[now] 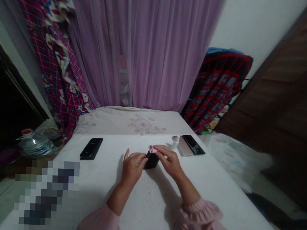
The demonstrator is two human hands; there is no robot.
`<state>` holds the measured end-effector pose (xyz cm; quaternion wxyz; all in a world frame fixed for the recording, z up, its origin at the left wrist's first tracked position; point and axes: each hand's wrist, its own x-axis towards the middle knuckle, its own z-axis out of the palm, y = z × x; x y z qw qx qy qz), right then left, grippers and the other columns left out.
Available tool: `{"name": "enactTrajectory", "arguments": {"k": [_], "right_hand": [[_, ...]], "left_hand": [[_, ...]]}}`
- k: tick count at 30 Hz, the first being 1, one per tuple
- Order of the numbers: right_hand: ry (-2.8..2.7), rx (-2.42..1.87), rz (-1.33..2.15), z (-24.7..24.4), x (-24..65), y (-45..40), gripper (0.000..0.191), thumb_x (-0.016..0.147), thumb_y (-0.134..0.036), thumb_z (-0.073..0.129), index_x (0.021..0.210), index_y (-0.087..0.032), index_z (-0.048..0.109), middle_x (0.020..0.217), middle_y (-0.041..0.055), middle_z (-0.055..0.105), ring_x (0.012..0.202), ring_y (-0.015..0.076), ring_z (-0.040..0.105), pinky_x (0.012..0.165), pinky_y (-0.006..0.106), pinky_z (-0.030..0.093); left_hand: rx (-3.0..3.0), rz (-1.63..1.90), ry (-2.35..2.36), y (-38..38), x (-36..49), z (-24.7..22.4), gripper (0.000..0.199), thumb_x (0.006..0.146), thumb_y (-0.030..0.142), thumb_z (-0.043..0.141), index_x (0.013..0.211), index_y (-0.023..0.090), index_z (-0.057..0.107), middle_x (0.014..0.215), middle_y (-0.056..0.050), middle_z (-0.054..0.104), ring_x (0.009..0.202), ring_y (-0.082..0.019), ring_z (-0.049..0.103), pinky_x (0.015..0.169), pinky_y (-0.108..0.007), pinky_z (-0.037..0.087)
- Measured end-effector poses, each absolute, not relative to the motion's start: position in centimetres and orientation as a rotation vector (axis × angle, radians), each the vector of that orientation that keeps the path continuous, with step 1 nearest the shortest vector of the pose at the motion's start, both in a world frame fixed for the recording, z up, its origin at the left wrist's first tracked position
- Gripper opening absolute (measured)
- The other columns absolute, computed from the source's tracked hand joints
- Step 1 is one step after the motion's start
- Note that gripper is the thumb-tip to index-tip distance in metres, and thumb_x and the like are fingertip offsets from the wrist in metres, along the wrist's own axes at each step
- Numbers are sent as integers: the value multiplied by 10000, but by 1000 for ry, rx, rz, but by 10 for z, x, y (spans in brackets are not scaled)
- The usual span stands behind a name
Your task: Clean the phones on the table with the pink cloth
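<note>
In the middle of the white table, my left hand (133, 166) grips the left side of a black, flat, phone-like object (151, 161), which stands upright on its edge. Its thumb and fingers are pinched together there. My right hand (169, 159) is closed on a small pink cloth (152, 149), pressed against the object's top edge. The fingers partly cover both the cloth and the object. Just beyond my right hand stands a small white bottle (175, 142).
On the white table (89, 190), a black phone (91, 148) lies at the left. An open flip case (190, 145), pinkish and black, lies at the right. A large water bottle (35, 143) stands off the left side, and purple curtains (166, 54) hang behind.
</note>
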<state>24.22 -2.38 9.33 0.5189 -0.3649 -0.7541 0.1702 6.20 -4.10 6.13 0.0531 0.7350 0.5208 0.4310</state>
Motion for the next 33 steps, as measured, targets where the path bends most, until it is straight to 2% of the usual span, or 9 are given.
{"name": "enactTrajectory", "arguments": {"k": [9, 19, 22, 27, 33], "right_hand": [[-1412, -924, 553, 70, 224, -18, 260, 886, -323, 587, 1099, -262, 722, 1124, 68, 722, 1057, 210, 667, 940, 401, 549], [-1226, -1015, 486, 59, 209, -28, 341, 896, -356, 553, 1161, -192, 691, 1155, 114, 703, 1041, 220, 665, 904, 399, 546], [-1175, -1060, 489, 58, 205, -31, 393, 901, -400, 532, 1185, -170, 677, 1149, 126, 700, 956, 204, 675, 838, 366, 555], [-1074, -1160, 565, 61, 201, -33, 497, 884, -482, 520, 1227, -149, 654, 980, 94, 737, 768, 160, 649, 758, 321, 538], [-879, -1152, 763, 47, 197, -38, 594, 814, -571, 584, 1187, -118, 678, 1064, 131, 723, 933, 223, 631, 831, 356, 509]], "left_hand": [[2188, 1331, 1651, -32, 60, 50, 109, 876, 219, 596, 859, 266, 693, 847, 1, 758, 799, -207, 695, 1045, -540, 374], [2193, 1387, 1632, -37, 62, 47, 99, 887, 215, 584, 873, 247, 677, 822, -1, 746, 777, -200, 690, 1034, -524, 394], [2177, 1387, 1650, -39, 64, 47, 96, 885, 209, 588, 870, 252, 672, 835, 0, 747, 792, -198, 690, 1037, -511, 396], [2197, 1331, 1653, -41, 64, 52, 106, 872, 163, 598, 893, 244, 663, 869, -1, 748, 824, -198, 687, 1040, -513, 385], [2245, 1322, 1652, -41, 62, 51, 191, 857, 134, 620, 1007, 242, 669, 867, -6, 748, 829, -196, 681, 1035, -492, 395]]}}
